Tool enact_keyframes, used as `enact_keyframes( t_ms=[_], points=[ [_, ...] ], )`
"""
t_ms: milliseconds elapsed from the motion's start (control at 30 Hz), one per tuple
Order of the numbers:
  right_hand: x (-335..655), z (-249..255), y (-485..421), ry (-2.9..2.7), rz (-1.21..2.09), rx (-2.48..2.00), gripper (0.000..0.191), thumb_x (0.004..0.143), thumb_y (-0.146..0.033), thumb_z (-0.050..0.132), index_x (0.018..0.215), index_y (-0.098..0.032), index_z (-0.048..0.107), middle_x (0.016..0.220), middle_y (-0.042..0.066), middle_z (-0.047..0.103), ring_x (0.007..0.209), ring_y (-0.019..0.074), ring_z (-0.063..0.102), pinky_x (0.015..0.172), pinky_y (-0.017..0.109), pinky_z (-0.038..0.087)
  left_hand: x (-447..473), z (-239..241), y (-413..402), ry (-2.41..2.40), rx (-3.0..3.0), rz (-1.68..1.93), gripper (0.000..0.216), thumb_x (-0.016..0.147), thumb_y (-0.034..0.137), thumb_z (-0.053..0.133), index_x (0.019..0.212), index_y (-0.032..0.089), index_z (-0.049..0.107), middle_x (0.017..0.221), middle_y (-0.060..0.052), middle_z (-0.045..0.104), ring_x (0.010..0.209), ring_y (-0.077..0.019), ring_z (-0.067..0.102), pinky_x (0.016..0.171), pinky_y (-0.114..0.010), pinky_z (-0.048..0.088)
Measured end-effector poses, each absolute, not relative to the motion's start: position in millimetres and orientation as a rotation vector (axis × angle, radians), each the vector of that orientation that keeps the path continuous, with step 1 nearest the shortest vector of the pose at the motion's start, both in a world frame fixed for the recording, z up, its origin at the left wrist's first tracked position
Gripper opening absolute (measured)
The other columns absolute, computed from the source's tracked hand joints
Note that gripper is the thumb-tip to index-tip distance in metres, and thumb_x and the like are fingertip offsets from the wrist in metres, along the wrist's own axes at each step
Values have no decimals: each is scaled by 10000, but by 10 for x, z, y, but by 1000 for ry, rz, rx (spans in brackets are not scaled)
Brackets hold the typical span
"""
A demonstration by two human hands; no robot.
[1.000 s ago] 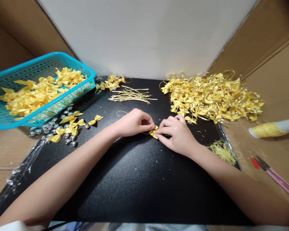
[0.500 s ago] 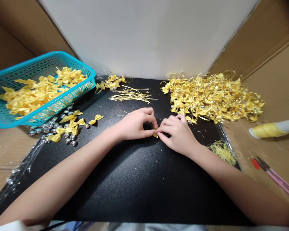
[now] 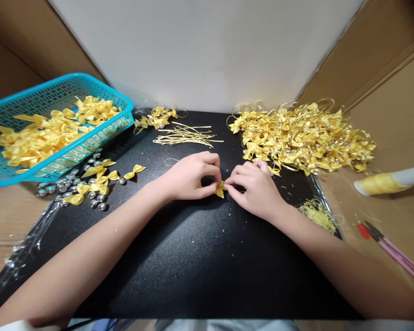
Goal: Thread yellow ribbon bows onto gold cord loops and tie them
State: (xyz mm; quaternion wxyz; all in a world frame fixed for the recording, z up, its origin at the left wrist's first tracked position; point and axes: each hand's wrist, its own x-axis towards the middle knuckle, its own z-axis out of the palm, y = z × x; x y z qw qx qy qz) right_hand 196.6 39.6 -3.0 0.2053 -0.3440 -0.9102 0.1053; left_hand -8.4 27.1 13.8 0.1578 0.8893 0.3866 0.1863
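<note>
Between my two hands, over the middle of the black table (image 3: 193, 262), is a small yellow ribbon bow (image 3: 220, 190). My left hand (image 3: 195, 177) pinches its left side between thumb and fingers. From the other side, my right hand (image 3: 251, 186) closes thumb and forefinger on the bow's right edge. Fingertips hide much of the bow. A thin cord loop (image 3: 171, 162) shows just behind my left hand. Further back lies a bunch of gold cord pieces (image 3: 186, 136).
At left stands a turquoise basket (image 3: 122, 120) of yellow bows, with silver bells (image 3: 67, 181) and loose bows (image 3: 97, 184) before it. A big heap of corded bows (image 3: 303, 138) lies at right, near cord scraps (image 3: 319, 215), pink snips (image 3: 396, 255) and a yellow-wrapped roll (image 3: 381, 184).
The bow shows more between my fingers, with its yellow tail now visible below them. My hands remain in nearly the same place; the whole view has shifted slightly.
</note>
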Motion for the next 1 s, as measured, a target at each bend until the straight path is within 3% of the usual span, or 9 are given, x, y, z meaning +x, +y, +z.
enact_keyframes(
  t_ms=[467, 1000],
  points=[
    [1962, -24, 397, -2521, 325, -959, 161, 859, -236, 611, 730, -212, 703, 753, -14, 674, 773, 152, 529, 810, 351, 242, -28, 72, 281, 1164, 2281, 522, 121, 797, 223, 620, 735, 156, 699, 731, -20, 611, 696, -129, 564, 653, -254, 428],
    [1988, 11, 433, -2483, 352, -985, 159, 839, -200, 605, 697, -207, 677, 755, -11, 663, 778, 156, 531, 824, 352, 239, -53, 67, 291, 1104, 2262, 486, 107, 786, 169, 576, 762, 148, 677, 768, -25, 616, 728, -133, 564, 692, -266, 433]
  ],
)
